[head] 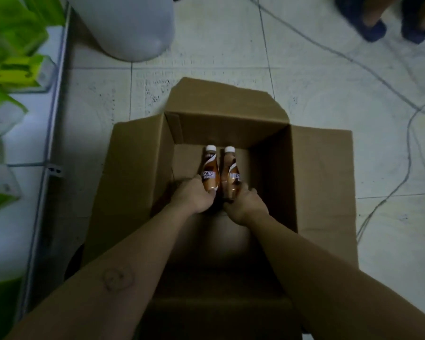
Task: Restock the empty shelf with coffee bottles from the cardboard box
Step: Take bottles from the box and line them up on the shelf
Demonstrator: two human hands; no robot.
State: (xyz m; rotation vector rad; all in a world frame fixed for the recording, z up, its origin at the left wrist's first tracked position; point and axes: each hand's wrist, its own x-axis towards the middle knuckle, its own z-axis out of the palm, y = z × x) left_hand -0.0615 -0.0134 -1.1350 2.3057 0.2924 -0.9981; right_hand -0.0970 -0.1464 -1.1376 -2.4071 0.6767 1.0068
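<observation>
An open cardboard box stands on the tiled floor with its flaps spread out. Both my arms reach down into it. My left hand grips the base of a brown coffee bottle with a white cap. My right hand grips the base of a second coffee bottle of the same kind. The two bottles are side by side, caps pointing away from me, over the box floor. The rest of the box floor looks bare. A shelf edge runs along the left.
Green and white packs sit on the white shelf at the left. A large white rounded container stands beyond the box. Cables trail across the floor at right. A person's feet in dark slippers stand at top right.
</observation>
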